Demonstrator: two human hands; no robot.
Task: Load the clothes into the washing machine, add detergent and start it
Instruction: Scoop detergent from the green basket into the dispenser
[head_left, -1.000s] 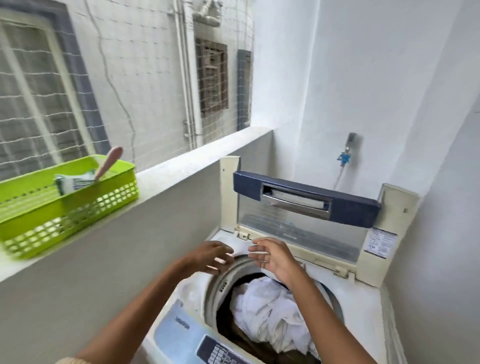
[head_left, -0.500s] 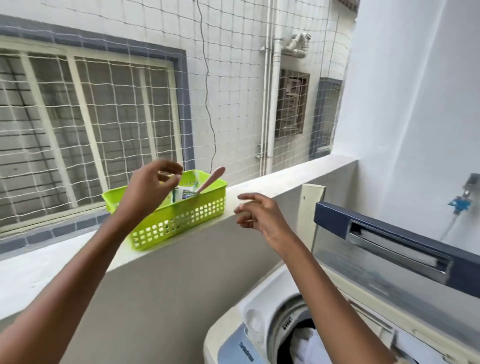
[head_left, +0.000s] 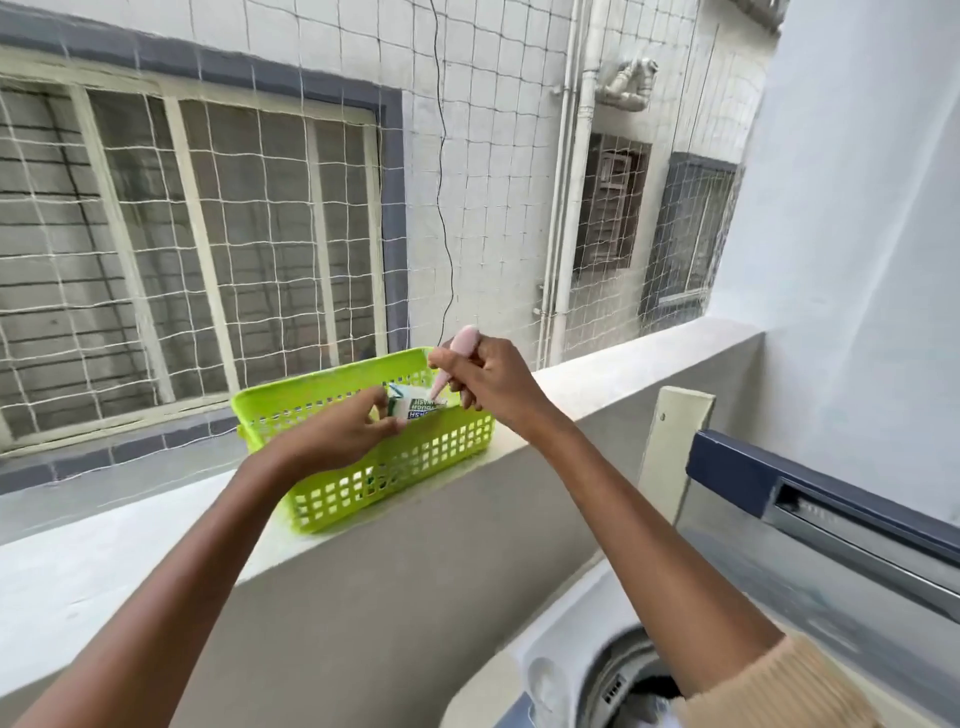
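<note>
A lime green basket (head_left: 415, 467) stands on the ledge. Inside it is a white and green detergent packet (head_left: 415, 406) with a pink-handled spoon (head_left: 457, 348) sticking up out of it. My right hand (head_left: 488, 382) grips the pink handle. My left hand (head_left: 337, 434) pinches the packet's left edge over the basket. At the bottom right is the top-loading washing machine (head_left: 550, 670) with its lid (head_left: 831, 519) raised; the dark drum opening (head_left: 644, 691) shows a bit of white cloth, mostly hidden by my right arm.
The concrete ledge (head_left: 130, 551) runs from the left to a white wall at right. Behind it a rope net (head_left: 311, 208) covers the opening, with a building's windows and pipes beyond. The grey parapet face drops below the ledge to the machine.
The view swung left from the drum to the basket. Both hands rose from the machine's rim; the right one took the pink spoon handle and the left reached the packet.
</note>
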